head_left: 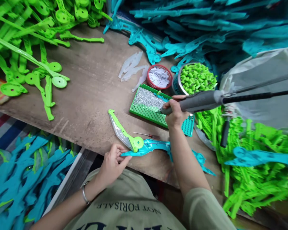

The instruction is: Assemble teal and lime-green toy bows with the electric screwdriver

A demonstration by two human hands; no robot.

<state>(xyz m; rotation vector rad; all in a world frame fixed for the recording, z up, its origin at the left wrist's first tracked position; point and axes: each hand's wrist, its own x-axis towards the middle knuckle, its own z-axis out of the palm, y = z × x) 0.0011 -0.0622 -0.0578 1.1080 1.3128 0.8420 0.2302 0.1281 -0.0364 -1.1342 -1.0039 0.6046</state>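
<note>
My left hand [115,161] pinches the pointed end of a blue plastic part [153,146] lying near the table's front edge. A bright green arm [117,123] with a clear plastic blade is joined to that part at a round hub. My right hand [175,111] is wrapped round a grey power screwdriver [199,100], its tip end over a green perforated tray [146,115] of small silvery screws. The driver's very tip is hard to make out. My right forearm hides the middle of the blue part. A thin hand screwdriver [151,136] lies just behind it.
Behind the tray stand a red basket [159,76] of pale strips and a metal bowl [181,81] of green pieces. Green parts [38,60] heap at left, blue ones [194,32] at back. More green parts [259,166] pile at right; blue assemblies [26,172] lie lower left.
</note>
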